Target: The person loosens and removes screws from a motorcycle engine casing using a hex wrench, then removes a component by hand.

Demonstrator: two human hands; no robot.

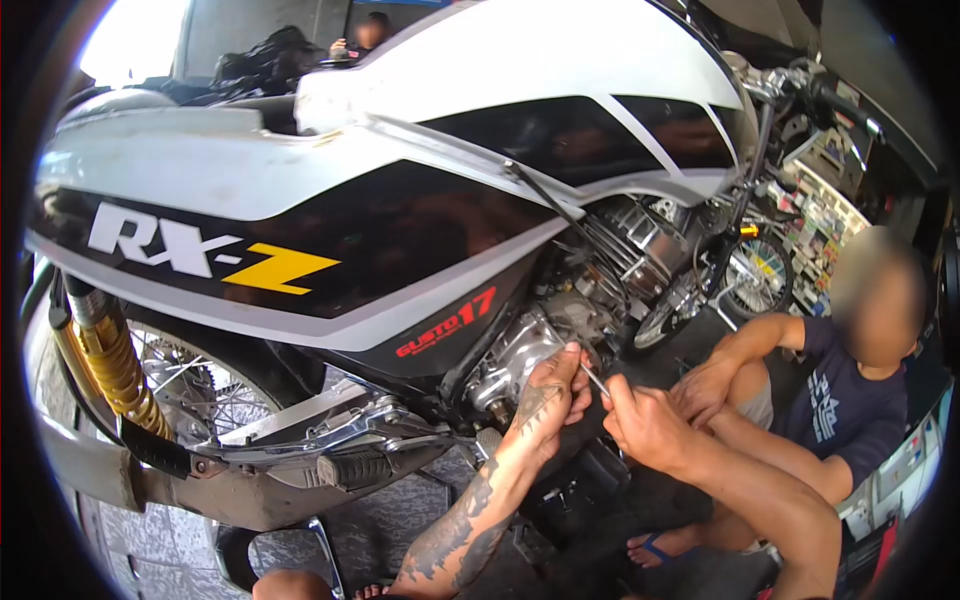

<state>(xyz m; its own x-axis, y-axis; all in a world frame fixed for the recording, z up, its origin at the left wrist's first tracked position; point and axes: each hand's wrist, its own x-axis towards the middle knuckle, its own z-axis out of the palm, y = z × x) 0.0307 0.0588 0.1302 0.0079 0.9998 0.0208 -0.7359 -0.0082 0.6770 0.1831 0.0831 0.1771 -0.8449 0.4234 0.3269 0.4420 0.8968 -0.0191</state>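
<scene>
One slim metal rod [595, 381], in front of the crankcase cover [515, 352]: right hand [643, 425] pinches it, left hand [556, 396] curls at its far end, grip unclear. Looks like fine two-handed rod work; next move calls for steady alignment.

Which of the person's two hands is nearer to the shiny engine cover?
Left. The left hand is close beside the engine cover; the right hand is farther right, gripping a thin metal rod.
</scene>
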